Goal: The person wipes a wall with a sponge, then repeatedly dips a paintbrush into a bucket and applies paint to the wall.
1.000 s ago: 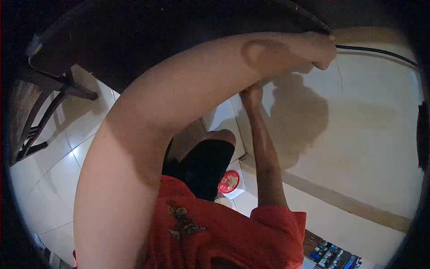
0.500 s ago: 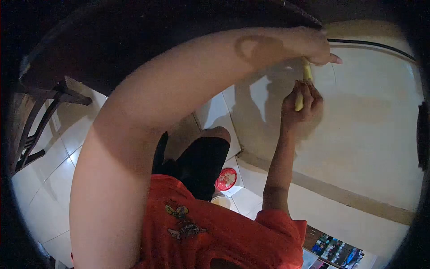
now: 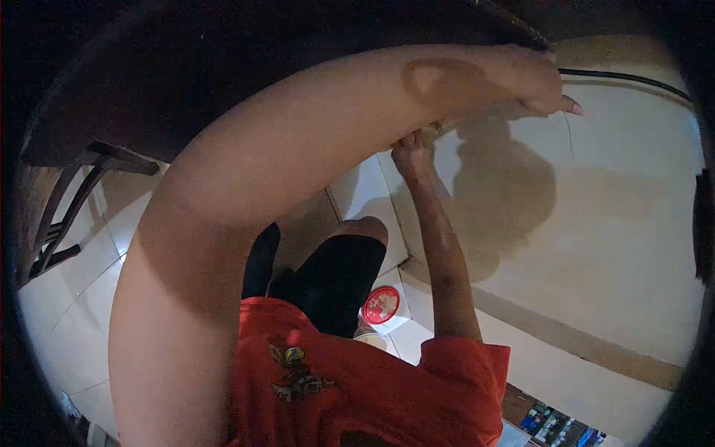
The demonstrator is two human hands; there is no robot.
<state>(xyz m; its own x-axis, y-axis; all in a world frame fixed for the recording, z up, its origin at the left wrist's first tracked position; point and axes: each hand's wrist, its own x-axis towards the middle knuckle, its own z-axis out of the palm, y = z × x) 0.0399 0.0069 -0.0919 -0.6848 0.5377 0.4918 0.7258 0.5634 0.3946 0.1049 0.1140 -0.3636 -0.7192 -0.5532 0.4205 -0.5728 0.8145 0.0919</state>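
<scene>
Well to the left, dark wooden furniture (image 3: 128,157) stands on tiles. Near the knee is a red lid (image 3: 381,305). The right hand (image 3: 414,158) is half behind the left forearm, its grip hidden. The left hand (image 3: 542,83) shows one extended digit, grip unclear, before the pale wall (image 3: 611,201) rightward.

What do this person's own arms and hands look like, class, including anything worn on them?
The right arm comes out of a short, loose red sleeve that ends above the elbow. The left arm is bare along the length that shows. The left hand and right hand wear no gloves.
</scene>
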